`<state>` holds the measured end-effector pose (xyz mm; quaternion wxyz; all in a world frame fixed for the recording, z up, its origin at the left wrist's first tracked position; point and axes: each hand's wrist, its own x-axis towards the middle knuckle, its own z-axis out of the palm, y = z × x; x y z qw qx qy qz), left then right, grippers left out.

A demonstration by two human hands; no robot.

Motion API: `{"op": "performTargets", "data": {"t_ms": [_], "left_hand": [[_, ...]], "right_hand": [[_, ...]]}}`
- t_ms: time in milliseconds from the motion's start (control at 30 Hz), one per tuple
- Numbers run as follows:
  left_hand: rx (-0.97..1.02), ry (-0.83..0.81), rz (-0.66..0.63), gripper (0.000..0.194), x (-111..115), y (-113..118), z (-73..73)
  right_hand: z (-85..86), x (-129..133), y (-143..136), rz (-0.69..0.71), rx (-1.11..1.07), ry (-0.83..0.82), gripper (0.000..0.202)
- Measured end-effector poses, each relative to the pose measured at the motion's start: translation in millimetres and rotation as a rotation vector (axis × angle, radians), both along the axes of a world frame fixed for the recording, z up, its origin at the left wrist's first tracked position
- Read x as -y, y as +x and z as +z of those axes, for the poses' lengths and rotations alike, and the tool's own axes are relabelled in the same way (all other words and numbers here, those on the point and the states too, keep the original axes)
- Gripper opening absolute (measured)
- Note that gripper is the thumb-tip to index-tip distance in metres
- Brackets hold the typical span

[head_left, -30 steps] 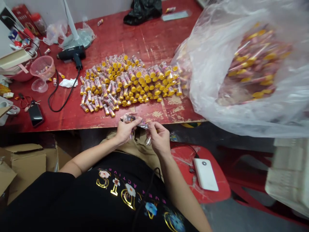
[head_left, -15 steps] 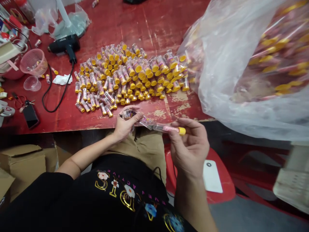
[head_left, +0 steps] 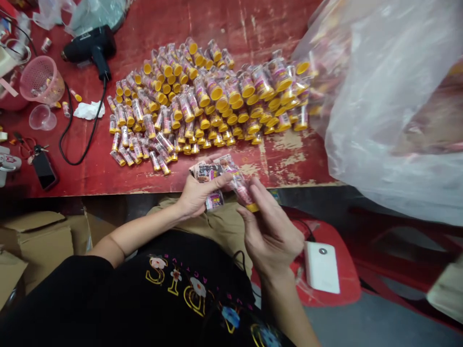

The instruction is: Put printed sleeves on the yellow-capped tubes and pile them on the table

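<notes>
Tubes (head_left: 186, 108) clear glossy plastic; table (head_left: 253, 24) worn, prob. painted wood.

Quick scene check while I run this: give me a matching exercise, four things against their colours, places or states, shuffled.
1. Heat gun
2. White device
3. Basket
4. Left hand

A. Holding printed wrappers
B. Pink, with perforated walls
C. Black, on the red table
D. On the red stool

Pairs: 1-C, 2-D, 3-B, 4-A
</notes>
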<state>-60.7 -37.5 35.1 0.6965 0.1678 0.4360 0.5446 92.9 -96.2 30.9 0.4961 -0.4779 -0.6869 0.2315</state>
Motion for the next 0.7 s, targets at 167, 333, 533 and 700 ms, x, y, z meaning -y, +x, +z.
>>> {"op": "performTargets", "data": {"t_ms": [167, 333, 533, 700], "left_hand": [[0.035, -0.051, -0.075, 0.085, -5, -7, -2.0], [-0.007, -0.006, -0.155, 0.076, -3, -10, -2.8], [-0.092, 0.037, -0.051, 0.077, 2, -12, -4.4], [-0.111, 0.064, 0.008, 0.074, 3, -20, -5.7]], "right_hand": [[-1.6, -3, 0, 0.167, -0.069, -0.254, 0.066], [-4.0, -13, -7, -0.164, -0.219, -0.186, 0.036], [1.7, -23, -17, -0.2, -0.186, -0.123, 0.016], [-0.1, -31, -33, -0.232, -0.191, -0.115, 0.016]]}}
